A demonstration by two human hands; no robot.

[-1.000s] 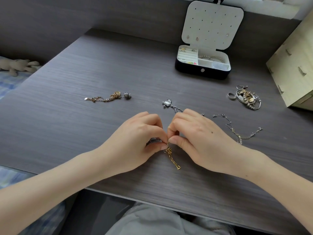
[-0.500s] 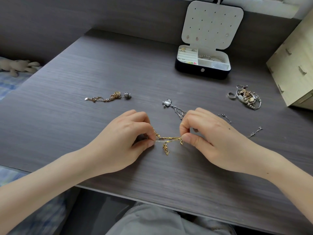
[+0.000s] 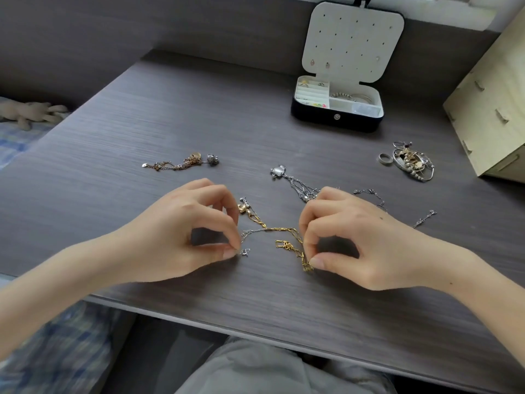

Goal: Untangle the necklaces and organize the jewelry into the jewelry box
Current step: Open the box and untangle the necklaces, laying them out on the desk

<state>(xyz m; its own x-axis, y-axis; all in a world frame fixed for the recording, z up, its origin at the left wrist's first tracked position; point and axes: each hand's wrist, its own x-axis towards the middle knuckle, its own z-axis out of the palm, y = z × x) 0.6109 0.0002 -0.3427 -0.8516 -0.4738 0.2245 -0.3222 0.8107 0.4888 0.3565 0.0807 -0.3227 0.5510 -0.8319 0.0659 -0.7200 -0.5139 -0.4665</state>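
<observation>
Left hand [image 3: 181, 231]: thumb and forefinger pinch thin silver chain [image 3: 250, 231]. Right hand [image 3: 366, 237]: pinches gold chain [image 3: 279, 229]. Chains cross between hands, low over table [image 3: 113, 194]. Jewelry box [image 3: 336, 120] far side, lid open, well apart. Loose jewelry pile [image 3: 412, 164] right.

Dark grey wood-grain desk [image 3: 113, 194]. Pale wooden drawer unit [image 3: 494, 103] stands at its far right (slotted joints showing). Beige plush toy [image 3: 28, 112] lies on blue plaid bedding [image 3: 14, 140], left of desk. Grey panel [image 3: 142, 24] behind.
</observation>
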